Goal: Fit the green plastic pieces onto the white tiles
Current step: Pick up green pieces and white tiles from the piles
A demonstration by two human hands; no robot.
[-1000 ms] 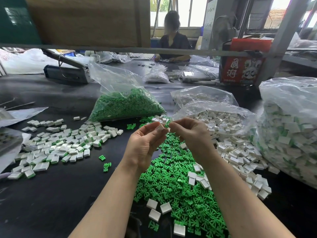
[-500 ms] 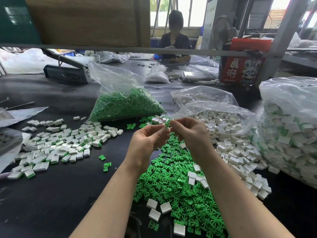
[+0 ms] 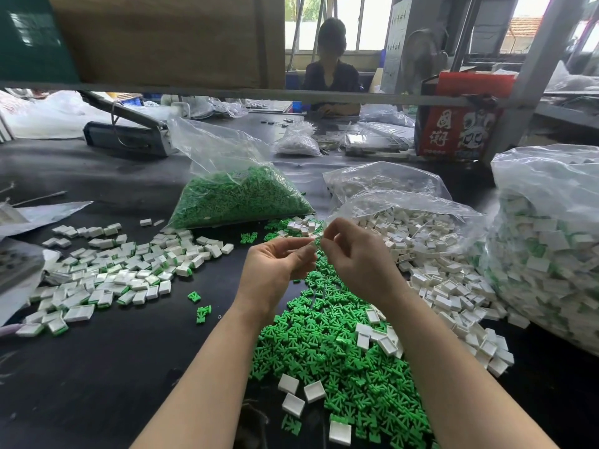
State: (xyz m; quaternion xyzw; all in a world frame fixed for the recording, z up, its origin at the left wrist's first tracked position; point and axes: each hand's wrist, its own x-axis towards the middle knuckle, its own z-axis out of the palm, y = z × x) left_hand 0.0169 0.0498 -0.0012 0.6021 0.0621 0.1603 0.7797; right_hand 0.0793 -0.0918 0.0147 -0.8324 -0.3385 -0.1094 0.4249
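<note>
white tile (image 3: 311, 242) — mostly hidden | pinched by left hand (image 3: 275, 270) and right hand (image 3: 356, 254)

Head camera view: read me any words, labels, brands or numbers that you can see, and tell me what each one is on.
"国潮": large white characters on the red cardboard box at the far right of the black table.
Small print along that box's bottom edge: too blurred to read.
White board by the window: dark marks, too small to read.

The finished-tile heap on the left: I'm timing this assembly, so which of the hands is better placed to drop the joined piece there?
Probably the left hand: it pinches the tile and is nearer the finished heap. The right hand sits beside the white tiles.
</note>
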